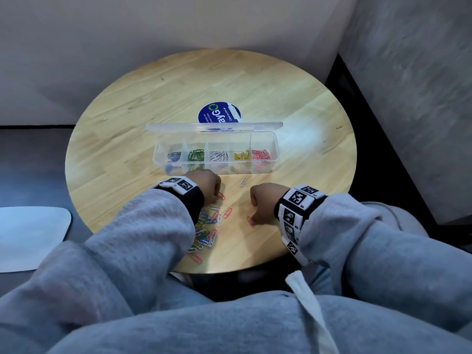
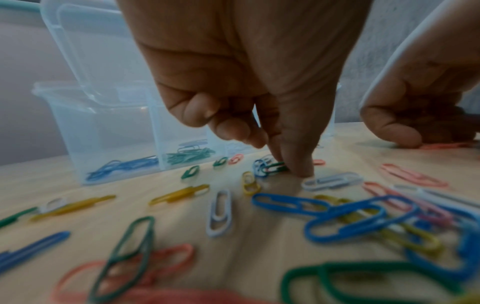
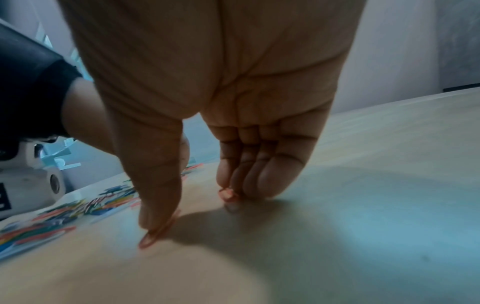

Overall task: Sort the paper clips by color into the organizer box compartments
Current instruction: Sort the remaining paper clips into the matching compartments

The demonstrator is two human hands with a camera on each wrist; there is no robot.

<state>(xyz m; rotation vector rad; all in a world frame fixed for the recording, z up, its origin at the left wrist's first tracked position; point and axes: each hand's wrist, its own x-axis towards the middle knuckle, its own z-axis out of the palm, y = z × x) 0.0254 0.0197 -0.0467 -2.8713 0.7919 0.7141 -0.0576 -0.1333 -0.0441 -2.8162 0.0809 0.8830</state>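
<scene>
1. Organizer box (image 1: 265, 149) sits at 12 o'clock from my hands on the round tabletop (image 1: 127, 139), lid up. Five compartments, left to right: blue, green, white, yellow, red, each partly filled.
2. Loose clips (image 1: 207, 233) lie heaped at 6 o'clock of my left hand (image 1: 204, 185), spilling toward the tabletop's near edge. A lone white clip (image 1: 243, 181) lies between the hands, closer to the box.
3. Left grip: narrow. Thumb and forefinger come down on a green clip (image 2: 275, 166) that is tangled with a blue one (image 2: 259, 167); other fingers curled. I cannot tell whether it is lifted yet.
4. Right hand (image 1: 265, 200): fingers curled, thumb pressing a red clip (image 3: 155, 232) flat on the wood. A second red clip (image 3: 226, 194) seems held at the curled fingertips.
5. Handling, my judgement: clips are light, stiff, plastic-coated, so slick on the wood and prone to hook together. Best taken by the long sides, or slid to tip one end up first.
6. Risk: pulling the green one may drag the blue along into the wrong compartment.
</scene>
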